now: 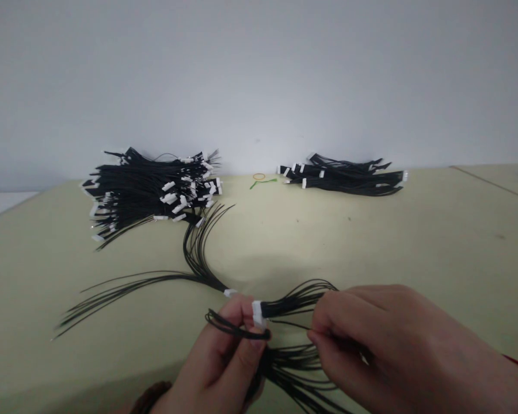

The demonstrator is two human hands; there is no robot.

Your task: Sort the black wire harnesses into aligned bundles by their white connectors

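My left hand (pixel 222 359) pinches a harness of thin black wires (pixel 291 305) at a white plastic connector (pixel 258 314), with a loop of wire (pixel 228 328) bent around the fingertips. My right hand (pixel 371 339) is to its right, with thumb and forefinger closed on a single thin black wire (pixel 289 325) leading from the connector. More loose wires (pixel 293 368) hang below and between my hands. A second white connector (pixel 230 292) sits just above my left fingers, with long wires (pixel 133 284) fanning left across the table.
A large heap of black wires with white connectors (pixel 151 192) lies at the back left, and a smaller heap (pixel 341 175) at the back right. Between them are a rubber band (pixel 259 176) and a green twist tie (pixel 263 183) on the pale green table (pixel 371 241), which meets a white wall (pixel 259 75).
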